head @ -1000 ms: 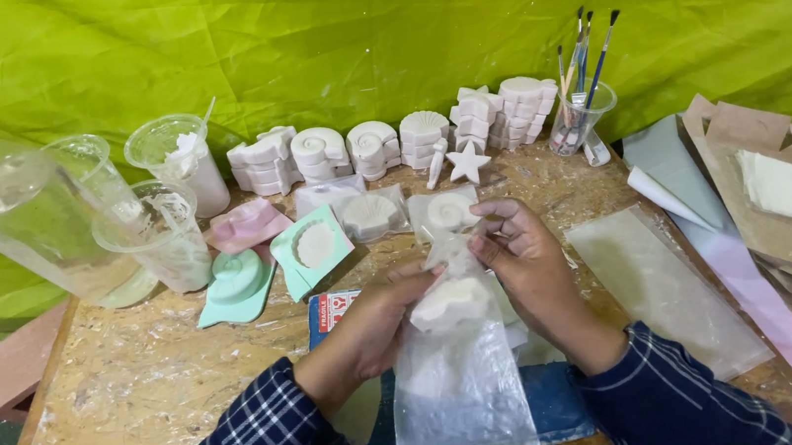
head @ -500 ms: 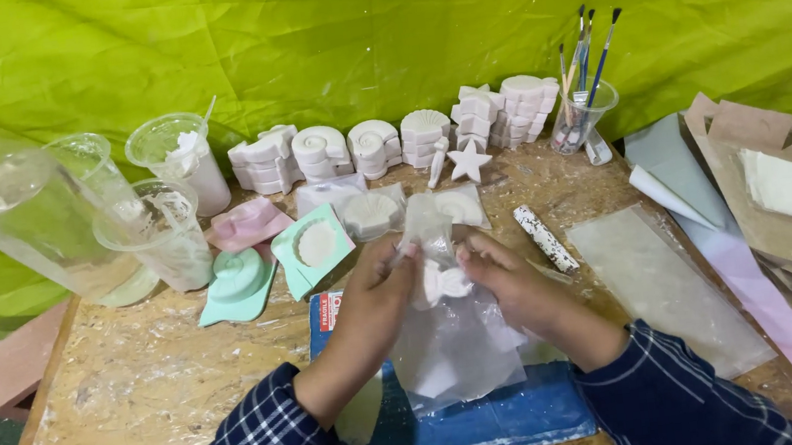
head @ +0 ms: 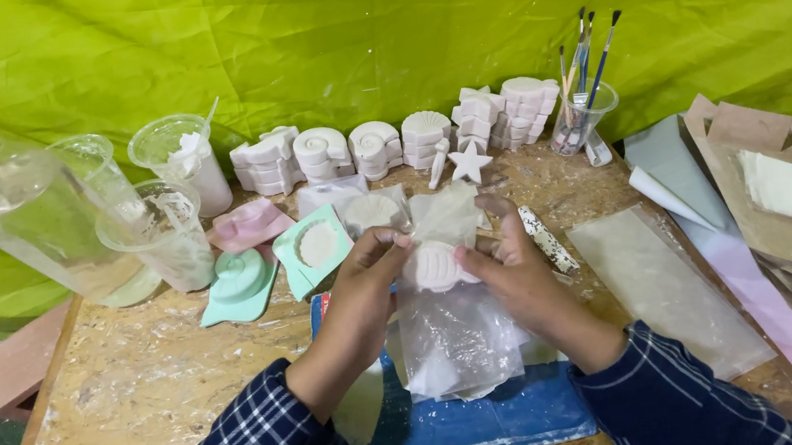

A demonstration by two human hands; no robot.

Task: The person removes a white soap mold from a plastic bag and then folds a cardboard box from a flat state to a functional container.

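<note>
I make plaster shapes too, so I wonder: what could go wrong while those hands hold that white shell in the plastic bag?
1. The white shell cast is pinched only between the fingertips of the left hand and right hand, above the table; it could slip and chip.
2. The clear plastic bag looks thin and hangs loosely, so it might tear.
3. A sleeve could perhaps knock the plastic cup nearby.

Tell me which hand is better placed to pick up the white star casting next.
Right, probably. The right hand sits closer to the white star casting, which stands just beyond its fingers. The left hand lies further off; both grip the shell casting in its clear bag.
</note>
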